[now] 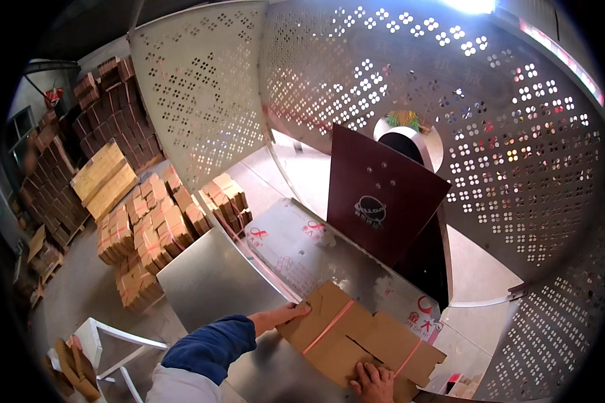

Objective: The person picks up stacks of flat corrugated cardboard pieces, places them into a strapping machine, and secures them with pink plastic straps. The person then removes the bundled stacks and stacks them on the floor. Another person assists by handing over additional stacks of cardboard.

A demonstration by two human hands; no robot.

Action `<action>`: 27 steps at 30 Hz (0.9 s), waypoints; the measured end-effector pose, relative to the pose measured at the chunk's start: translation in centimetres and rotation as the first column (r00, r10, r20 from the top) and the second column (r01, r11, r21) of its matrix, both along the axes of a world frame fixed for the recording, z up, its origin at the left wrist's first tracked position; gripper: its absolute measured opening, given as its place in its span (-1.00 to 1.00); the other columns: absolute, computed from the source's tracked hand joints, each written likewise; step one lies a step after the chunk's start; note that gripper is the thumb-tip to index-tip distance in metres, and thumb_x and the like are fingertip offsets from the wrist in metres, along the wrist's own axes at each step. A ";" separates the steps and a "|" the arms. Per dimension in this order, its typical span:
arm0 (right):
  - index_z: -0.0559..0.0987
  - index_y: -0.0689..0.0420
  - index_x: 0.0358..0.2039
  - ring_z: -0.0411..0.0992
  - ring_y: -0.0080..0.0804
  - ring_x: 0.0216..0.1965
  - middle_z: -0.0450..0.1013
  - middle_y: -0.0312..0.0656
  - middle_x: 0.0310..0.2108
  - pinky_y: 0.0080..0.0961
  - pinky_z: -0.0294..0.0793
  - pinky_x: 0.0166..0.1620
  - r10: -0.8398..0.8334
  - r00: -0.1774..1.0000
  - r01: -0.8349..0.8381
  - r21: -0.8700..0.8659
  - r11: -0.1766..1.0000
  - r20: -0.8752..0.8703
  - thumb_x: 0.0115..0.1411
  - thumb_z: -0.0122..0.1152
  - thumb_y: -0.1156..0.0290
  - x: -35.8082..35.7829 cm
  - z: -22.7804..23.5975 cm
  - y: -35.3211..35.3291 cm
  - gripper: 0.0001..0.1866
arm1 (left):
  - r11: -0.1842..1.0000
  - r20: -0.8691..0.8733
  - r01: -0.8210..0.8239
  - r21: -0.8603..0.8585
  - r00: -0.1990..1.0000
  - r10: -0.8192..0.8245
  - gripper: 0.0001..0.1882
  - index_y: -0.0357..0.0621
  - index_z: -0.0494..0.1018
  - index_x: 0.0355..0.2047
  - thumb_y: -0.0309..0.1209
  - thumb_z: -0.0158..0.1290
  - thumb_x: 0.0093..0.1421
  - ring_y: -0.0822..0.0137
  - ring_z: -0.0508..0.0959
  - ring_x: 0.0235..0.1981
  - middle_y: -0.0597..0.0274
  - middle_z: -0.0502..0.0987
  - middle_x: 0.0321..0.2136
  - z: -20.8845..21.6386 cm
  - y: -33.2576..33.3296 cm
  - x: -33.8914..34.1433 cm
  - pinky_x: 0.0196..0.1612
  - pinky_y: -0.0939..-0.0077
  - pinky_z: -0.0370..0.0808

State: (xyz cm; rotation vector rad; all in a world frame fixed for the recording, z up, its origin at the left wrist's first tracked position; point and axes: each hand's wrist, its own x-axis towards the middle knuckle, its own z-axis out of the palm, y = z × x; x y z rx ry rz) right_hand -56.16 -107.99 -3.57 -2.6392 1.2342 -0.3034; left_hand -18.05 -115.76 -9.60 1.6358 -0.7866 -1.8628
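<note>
A stack of flat brown cardboard boxes (339, 326), bound with two pink straps, lies across the metal worktable (212, 272) in front of me. My left hand (282, 317) grips its left end, thumb on top, the other fingers mostly hidden. On the near right part of the stack rests my right hand (374, 384), its fingers spread over the top sheet near a strap. Beyond the stack is a pale panel (296, 235) with red print and worn patches. A dark maroon board (376, 195) stands tilted behind that panel.
Perforated metal screens (202, 87) curve around the table's far side and right. Strapped cardboard bundles (151, 225) stand on the floor at left, with taller stacks (117, 107) behind. A white metal frame (124, 349) is near my left arm.
</note>
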 end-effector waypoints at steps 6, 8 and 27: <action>0.53 -0.15 0.06 0.28 -0.30 -0.02 0.36 -0.35 0.02 -0.15 0.23 0.03 0.020 1.000 -0.021 -0.213 0.977 -0.008 0.12 0.16 -0.05 0.1 0.6 -0.6 -0.49 | 0.974 0.053 0.139 -0.180 0.990 -0.132 -0.24 -0.18 0.33 0.15 0.13 0.15 0.13 0.43 0.49 -0.05 0.23 0.50 -0.01 0.4 -0.7 0.1 -0.03 0.45 0.45; 0.52 -0.09 0.07 0.27 -0.26 -0.03 0.35 -0.33 0.04 -0.17 0.24 0.02 -0.003 0.996 -0.006 -0.114 0.993 -0.086 0.11 0.19 -0.02 0.2 0.9 -0.9 -0.46 | 1.000 -0.166 0.006 0.005 0.986 -0.006 -0.27 -0.18 0.39 0.09 0.11 0.20 0.09 0.39 0.55 -0.10 0.18 0.56 -0.09 0.7 -0.9 -0.6 -0.11 0.40 0.51; 0.48 -0.11 0.10 0.30 -0.33 -0.08 0.38 -0.34 -0.01 -0.27 0.25 -0.05 -0.013 1.000 0.012 -0.071 0.997 -0.007 0.13 0.19 0.02 0.1 2.3 -1.9 -0.47 | 0.995 0.039 -0.089 0.035 0.995 0.088 -0.14 -0.30 0.27 0.18 0.11 0.20 0.09 0.28 0.48 0.00 0.11 0.47 0.01 -0.4 -1.8 -0.6 0.04 0.36 0.41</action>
